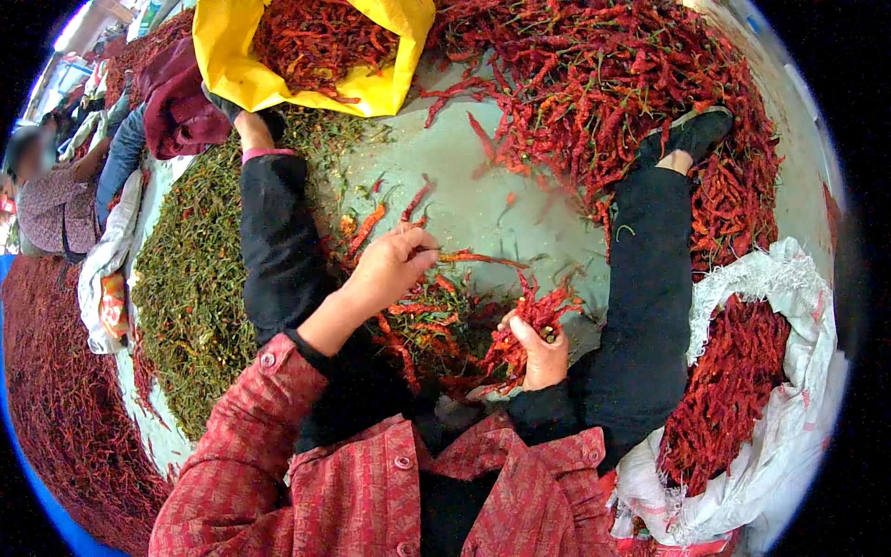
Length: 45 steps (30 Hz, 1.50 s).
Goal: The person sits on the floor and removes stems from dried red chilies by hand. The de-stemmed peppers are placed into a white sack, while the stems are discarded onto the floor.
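My right hand (pixel 544 351) is closed around a bunch of dried red chili peppers (pixel 525 327), its thumb lying across them. My left hand (pixel 391 268) hovers over the floor between my legs, thumb and forefinger drawn close together. An orange-red chili (pixel 482 258) has one end at my left thumb tip; whether the fingers pinch it cannot be told. Another chili (pixel 416 200) lies just beyond the left knuckles. Below both hands is a small heap of chilies and green stems (pixel 435 324), partly hidden by the left hand.
A yellow sack (pixel 230 59) of chilies stands ahead. Loose red chilies (pixel 592 76) are heaped ahead right, a white woven sack (pixel 811 334) of chilies at right. Green stems (pixel 198 292) are piled left, beside darker chilies (pixel 62 390). Another person (pixel 59 209) sits far left.
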Tool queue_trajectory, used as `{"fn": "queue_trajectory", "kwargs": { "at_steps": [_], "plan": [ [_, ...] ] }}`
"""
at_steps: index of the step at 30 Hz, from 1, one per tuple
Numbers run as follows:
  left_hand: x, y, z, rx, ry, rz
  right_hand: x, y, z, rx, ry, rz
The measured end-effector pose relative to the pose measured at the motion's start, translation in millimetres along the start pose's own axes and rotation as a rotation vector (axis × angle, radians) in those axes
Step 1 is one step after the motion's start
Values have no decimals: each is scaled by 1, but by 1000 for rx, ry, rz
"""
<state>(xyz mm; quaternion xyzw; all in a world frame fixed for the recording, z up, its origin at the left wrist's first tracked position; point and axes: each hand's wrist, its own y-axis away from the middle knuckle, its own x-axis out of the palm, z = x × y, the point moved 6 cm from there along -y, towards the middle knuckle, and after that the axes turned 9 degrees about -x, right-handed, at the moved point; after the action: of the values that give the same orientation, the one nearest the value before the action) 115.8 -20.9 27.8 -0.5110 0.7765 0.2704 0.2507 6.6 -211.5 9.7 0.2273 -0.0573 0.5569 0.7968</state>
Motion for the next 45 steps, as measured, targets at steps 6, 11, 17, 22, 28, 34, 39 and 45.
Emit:
{"fn": "queue_trajectory", "kwargs": {
  "at_steps": [6,11,17,22,28,34,39,45],
  "plan": [
    [-5,25,-20,-218,684,206,13,12,22,-84,22,44],
    [13,41,-55,23,694,344,28,20,35,-173,421,115],
    [25,45,-61,227,315,111,25,25,16,-213,448,131],
    [47,55,-47,-415,1040,545,19,24,9,-242,490,196],
    [50,6,-16,-12,243,543,9,7,4,-7,80,141],
    [42,-154,34,-183,-260,-64,-27,4,77,-139,140,-51],
    [59,-188,33,-237,-420,-89,-184,33,223,-512,483,-823],
    [57,-174,32,-110,-221,-91,-393,43,269,-49,1784,-733]
  ]
}}
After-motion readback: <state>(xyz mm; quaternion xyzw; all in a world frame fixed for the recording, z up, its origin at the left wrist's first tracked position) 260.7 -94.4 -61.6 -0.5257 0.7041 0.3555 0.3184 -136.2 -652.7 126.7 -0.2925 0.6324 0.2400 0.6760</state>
